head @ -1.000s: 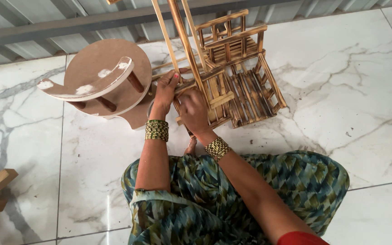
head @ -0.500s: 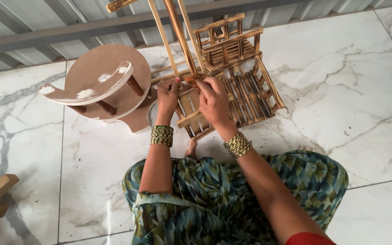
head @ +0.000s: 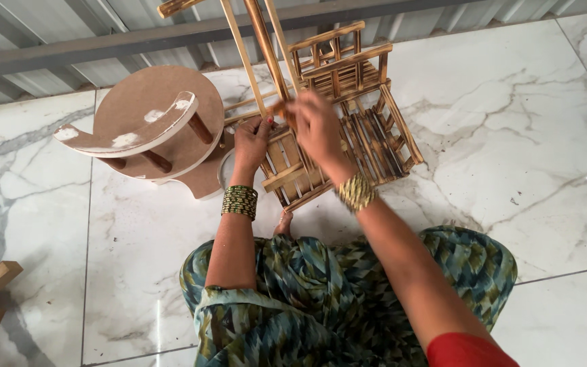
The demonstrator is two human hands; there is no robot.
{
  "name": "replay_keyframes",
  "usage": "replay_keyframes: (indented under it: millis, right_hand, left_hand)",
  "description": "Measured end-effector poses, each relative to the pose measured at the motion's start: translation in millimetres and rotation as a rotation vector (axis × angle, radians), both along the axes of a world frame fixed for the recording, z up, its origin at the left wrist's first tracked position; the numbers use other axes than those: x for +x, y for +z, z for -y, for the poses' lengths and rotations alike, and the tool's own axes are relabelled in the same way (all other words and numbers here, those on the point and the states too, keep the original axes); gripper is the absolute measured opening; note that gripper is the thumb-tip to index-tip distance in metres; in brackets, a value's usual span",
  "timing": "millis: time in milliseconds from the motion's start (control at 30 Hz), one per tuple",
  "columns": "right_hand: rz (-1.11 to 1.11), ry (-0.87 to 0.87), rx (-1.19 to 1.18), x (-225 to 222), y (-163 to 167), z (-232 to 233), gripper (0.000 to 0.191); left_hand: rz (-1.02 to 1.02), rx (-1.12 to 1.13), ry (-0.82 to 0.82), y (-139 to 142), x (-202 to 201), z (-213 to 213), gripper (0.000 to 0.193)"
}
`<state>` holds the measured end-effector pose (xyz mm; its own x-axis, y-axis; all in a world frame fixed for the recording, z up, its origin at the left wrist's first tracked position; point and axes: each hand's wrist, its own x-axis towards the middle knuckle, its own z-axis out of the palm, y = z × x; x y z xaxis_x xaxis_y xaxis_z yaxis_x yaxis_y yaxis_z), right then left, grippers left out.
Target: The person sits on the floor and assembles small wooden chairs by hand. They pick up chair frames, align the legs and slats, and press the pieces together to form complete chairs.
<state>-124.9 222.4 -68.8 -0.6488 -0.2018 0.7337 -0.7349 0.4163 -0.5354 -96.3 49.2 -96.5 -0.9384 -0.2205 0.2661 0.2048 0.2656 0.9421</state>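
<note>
Both hands work at the slatted bamboo rack: the left hand grips its near edge, while the right hand, blurred, pinches a slat; a round wooden stool lies beside it.

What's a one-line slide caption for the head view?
Seated on a marble floor, a person's left hand and right hand work slats on a small bamboo chair beside a round wooden stand.

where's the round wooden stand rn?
Head view, upper left: the round wooden stand lies on the marble floor, beside the bamboo frame and nearest the left hand.
</note>
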Motion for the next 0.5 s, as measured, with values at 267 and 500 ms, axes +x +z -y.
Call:
replay_keyframes:
  millis: [267, 500]
  right_hand:
    - [0.140, -0.318, -0.522, 18, -13, -30, 0.011]
    - [0.145, -0.254, 0.063, 33, -42, -29, 0.011]
  left_hand:
    - [0.053, 0.008, 0.036, 5, 3, -2, 0.033]
    - [0.012, -0.029, 0.016, 3, 3, 0, 0.032]
